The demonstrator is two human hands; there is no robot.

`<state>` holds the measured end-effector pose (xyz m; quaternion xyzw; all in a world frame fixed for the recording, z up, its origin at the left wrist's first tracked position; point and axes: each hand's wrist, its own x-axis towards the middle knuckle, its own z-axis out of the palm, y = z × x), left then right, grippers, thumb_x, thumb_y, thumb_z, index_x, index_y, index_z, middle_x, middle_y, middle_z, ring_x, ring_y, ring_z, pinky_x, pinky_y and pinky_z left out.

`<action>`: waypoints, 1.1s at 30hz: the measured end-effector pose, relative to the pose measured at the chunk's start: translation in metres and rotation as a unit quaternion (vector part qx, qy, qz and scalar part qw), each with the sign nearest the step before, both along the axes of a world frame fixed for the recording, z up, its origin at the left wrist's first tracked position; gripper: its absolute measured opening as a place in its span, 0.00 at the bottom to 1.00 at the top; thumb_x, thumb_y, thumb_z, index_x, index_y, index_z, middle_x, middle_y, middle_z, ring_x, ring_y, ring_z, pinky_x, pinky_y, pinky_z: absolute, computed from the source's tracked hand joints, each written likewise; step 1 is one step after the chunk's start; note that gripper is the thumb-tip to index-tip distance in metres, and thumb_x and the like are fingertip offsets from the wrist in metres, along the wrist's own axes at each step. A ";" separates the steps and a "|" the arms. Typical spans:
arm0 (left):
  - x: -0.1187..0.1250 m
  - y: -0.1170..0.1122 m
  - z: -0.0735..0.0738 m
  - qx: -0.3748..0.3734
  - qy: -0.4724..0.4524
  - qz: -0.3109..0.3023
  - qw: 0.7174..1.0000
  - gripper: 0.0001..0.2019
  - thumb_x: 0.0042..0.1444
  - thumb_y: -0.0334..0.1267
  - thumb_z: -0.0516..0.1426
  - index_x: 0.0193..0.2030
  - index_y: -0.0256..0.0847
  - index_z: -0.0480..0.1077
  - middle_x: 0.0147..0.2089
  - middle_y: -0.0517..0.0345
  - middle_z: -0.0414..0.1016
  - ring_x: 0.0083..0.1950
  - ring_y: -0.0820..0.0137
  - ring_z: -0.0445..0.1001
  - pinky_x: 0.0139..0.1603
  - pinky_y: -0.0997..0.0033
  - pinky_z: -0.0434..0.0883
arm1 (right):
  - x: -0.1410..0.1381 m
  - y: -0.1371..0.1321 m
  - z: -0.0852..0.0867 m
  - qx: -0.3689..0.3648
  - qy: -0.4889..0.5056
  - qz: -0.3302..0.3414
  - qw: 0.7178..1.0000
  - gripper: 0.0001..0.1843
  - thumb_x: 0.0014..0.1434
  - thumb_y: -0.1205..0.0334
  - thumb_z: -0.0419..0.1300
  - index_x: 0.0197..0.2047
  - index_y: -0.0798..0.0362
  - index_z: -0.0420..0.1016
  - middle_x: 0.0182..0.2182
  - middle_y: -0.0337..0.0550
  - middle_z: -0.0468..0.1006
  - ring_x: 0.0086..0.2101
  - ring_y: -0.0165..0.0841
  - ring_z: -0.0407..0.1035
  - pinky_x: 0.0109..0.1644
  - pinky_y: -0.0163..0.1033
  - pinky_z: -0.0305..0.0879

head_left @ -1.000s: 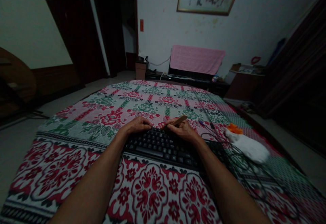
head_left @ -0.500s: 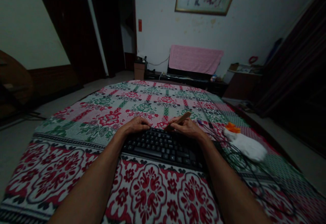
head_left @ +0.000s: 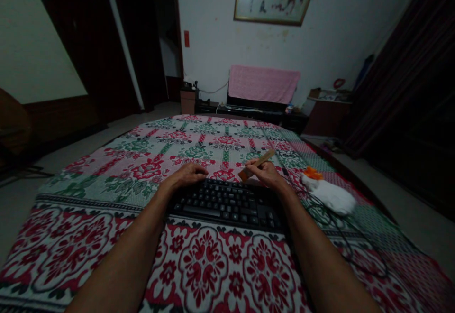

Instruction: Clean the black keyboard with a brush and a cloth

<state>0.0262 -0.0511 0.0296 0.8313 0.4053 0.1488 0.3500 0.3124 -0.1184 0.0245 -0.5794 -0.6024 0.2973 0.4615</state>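
Your right hand (head_left: 267,175) is closed around a small wooden brush (head_left: 262,161). You hold it near its low end. The handle sticks up and away from you, out past your fingers. The low end of the brush is just above the far edge of the black keyboard (head_left: 227,204).

Your left hand (head_left: 188,174) lies palm down on the far left edge of the keyboard, with its fingers bent. You cannot tell if it grips the edge or only rests there. The keyboard lies flat on the bed (head_left: 106,237), between your two arms and just below both hands.

To the right of your right hand is a soft white thing with an orange bit (head_left: 329,194). A dark cable (head_left: 341,237) loops on the bed beside it, close to your right arm.
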 end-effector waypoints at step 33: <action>0.017 0.002 -0.016 -0.034 0.012 -0.024 0.999 0.17 0.44 0.44 0.54 0.35 0.37 0.76 0.30 0.59 0.77 0.34 0.66 0.72 0.35 0.72 0.67 | 0.034 -0.060 -0.018 -0.046 -0.180 -0.279 0.942 0.19 0.53 0.54 0.52 0.43 0.51 0.78 0.35 0.48 0.79 0.41 0.43 0.72 0.46 0.43 0.64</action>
